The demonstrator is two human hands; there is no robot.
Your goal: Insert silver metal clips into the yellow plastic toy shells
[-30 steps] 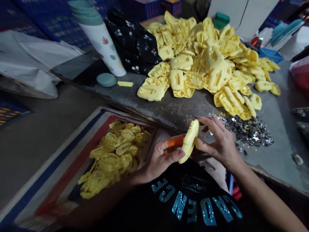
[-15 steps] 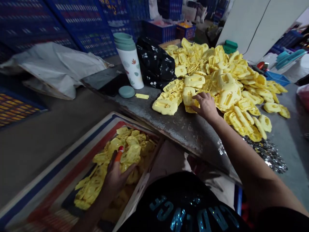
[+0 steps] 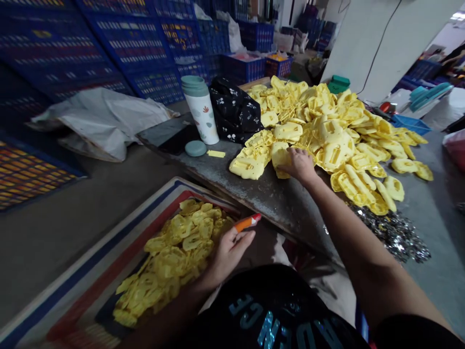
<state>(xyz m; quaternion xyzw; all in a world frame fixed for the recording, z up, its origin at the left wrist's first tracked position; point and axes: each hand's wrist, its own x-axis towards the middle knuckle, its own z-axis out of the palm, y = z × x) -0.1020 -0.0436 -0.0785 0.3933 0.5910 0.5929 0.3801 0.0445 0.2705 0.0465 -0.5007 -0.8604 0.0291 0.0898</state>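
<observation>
At the near edge of a heap of yellow moulded plastic parts (image 3: 330, 121), my right hand (image 3: 301, 166) grips one yellow plastic part (image 3: 279, 157), its thumb along the near side. Part of that piece is hidden under my fingers. My left hand (image 3: 232, 249) is over the near side of a crate, between it and the table. Nothing shows in that hand, and its fingers are apart. One finger has an orange covering with a red tip. Inside the striped crate (image 3: 119, 242) lie many thin yellow plastic pieces (image 3: 178, 247).
A white patterned tumbler (image 3: 203, 116), a round grey-green lid (image 3: 195, 148) and a black patterned cloth bag (image 3: 236, 109) stand at the table's left. Small shiny metal pieces (image 3: 399, 235) lie to the right. Blue crates (image 3: 123, 48) are stacked behind.
My left hand has moved from over the yellow pieces in the crate up and right towards the table edge. My right hand stays at the same part, its fingers now further over it.
</observation>
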